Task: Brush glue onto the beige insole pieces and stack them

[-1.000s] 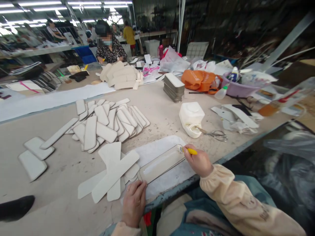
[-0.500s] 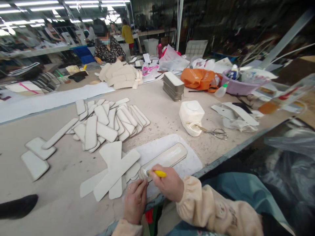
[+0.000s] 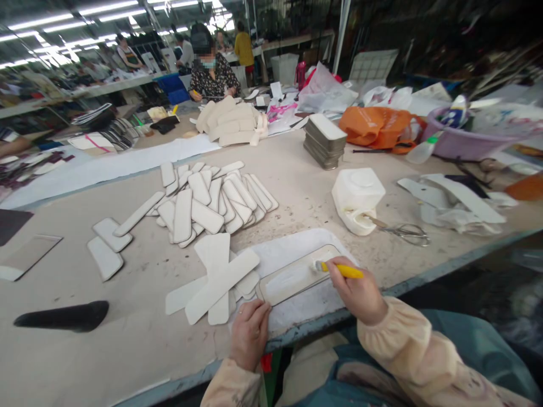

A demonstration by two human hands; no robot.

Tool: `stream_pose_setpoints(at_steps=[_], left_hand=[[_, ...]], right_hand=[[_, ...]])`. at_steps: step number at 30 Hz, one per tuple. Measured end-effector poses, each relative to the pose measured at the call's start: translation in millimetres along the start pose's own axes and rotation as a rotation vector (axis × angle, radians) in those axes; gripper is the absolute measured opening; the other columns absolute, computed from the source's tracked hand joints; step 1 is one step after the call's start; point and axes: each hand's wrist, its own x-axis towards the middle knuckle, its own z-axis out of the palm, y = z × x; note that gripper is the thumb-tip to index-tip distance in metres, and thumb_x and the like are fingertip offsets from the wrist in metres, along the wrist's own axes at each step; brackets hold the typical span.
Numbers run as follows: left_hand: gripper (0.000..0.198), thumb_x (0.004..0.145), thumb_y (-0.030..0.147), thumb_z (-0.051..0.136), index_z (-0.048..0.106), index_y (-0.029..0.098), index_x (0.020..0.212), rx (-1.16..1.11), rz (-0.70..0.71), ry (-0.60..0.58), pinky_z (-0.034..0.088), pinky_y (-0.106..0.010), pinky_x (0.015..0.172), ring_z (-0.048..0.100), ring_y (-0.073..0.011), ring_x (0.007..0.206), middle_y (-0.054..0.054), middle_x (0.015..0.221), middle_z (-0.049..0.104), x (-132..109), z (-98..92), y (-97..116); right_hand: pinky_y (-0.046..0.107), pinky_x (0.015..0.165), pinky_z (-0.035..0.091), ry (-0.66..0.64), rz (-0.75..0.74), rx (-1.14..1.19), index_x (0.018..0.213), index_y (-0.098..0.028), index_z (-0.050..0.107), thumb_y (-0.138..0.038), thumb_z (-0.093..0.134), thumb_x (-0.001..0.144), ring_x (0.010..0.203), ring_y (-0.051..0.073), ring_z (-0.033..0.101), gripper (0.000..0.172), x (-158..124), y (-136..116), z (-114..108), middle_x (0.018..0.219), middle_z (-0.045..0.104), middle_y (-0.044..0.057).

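My right hand is closed round a yellow-handled brush. The brush tip rests on the right part of a long rounded panel, which lies on a white sheet at the table's near edge. My left hand presses the panel's left end with curled fingers. Just left of the panel, several cream strips lie crossed in a small stack.
A fan of cream pieces lies mid-table. A white glue jug and scissors are to the right, grey stacked panels behind. A black piece lies at the left. A person works at the far end.
My right hand has swept the brush from the panel's left end back to its right part. The view has shifted, so the table appears further right.
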Motion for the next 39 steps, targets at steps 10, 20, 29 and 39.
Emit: stream_pose_setpoints(at_steps=[10,20,29,39], left_hand=[[0.013,0.086,0.016,0.06,0.071,0.018,0.092,0.036,0.056,0.019,0.055,-0.031,0.075,0.064,-0.0173,0.081,-0.006,0.088,0.069,2,-0.3,-2],[0.016,0.089,0.022,0.056,0.07,0.02,0.095,0.062,0.125,0.016,0.054,-0.033,0.08,0.064,-0.0183,0.085,-0.007,0.093,0.068,-3,2.7,-12],[0.019,0.091,0.023,0.052,0.071,0.021,0.094,0.08,0.197,0.044,0.055,-0.03,0.076,0.065,-0.017,0.082,-0.005,0.09,0.069,-1,3.3,-18],[0.017,0.09,0.024,0.054,0.07,0.021,0.092,0.093,0.204,0.073,0.056,-0.03,0.075,0.065,-0.0172,0.082,-0.006,0.09,0.068,1,4.6,-17]], right_hand=[[0.021,0.057,0.045,-0.234,-0.026,0.098,0.088,-0.02,0.06,-0.039,0.036,0.096,0.053,0.011,0.06,0.031,-16,-13,40,0.059,0.061,-0.003],[0.024,0.06,0.039,0.092,-0.193,-0.52,0.093,-0.017,0.063,-0.03,0.039,0.096,0.067,0.015,0.064,0.028,2,18,-21,0.072,0.068,0.006],[0.03,0.054,0.032,-0.216,-0.605,-0.465,0.081,-0.021,0.055,-0.021,0.053,0.084,0.064,0.016,0.055,0.004,-34,-47,28,0.068,0.059,0.001],[0.028,0.053,0.033,-0.175,-0.352,-0.665,0.081,-0.017,0.058,-0.015,0.049,0.087,0.062,0.017,0.058,0.011,-8,-16,22,0.069,0.063,0.006]])
